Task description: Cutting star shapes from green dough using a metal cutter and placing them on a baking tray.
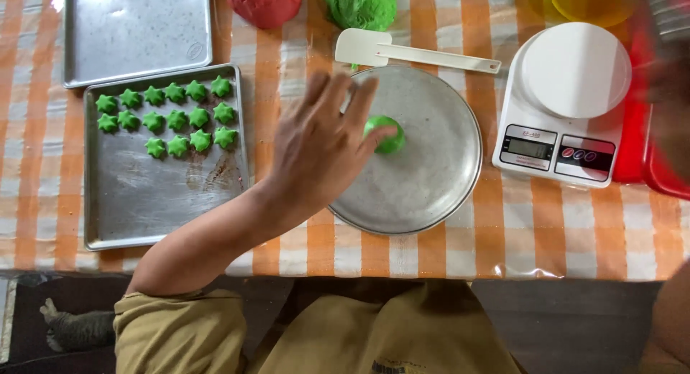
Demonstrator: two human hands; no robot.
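Overhead, left hand (316,140) spread open, fingertips resting on a green dough ball (386,135) in a round metal pan (431,194); too much pressure might flatten it; right hand unseen.

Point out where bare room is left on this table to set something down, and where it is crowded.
Free: the upper tray, wholly bare; the lower tray below its star cookies; the round pan beyond the green ball under the left hand; the cloth strip along the near edge. Crowded: the far edge, with red dough, green dough, spatula and scale.
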